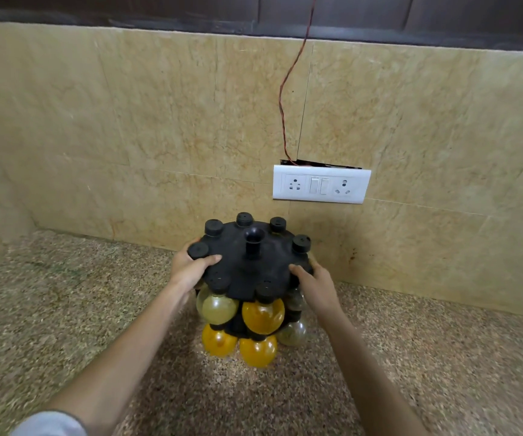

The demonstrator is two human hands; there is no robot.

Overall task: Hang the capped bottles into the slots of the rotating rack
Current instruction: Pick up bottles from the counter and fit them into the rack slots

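Item: rotating rack [247, 272], black, two tiers, standing on the speckled countertop [96, 325] close to the tiled wall [159, 121].

Contents: capped bottles [263, 314] hang by their necks round the upper disc, with more on the lower tier. Fillings are orange or pale.

Hold: our left hand [191, 265] and right hand [315, 284] clasp opposite edges of the upper disc, thumbs on top, fingers wrapped round the rim.

Step, as we judge it: turning the rack to find any free slot.

Next move calls for a slow, level rotation so the bottles do not swing.

Beyond: white switch plate [321, 185], red wire [288, 89].
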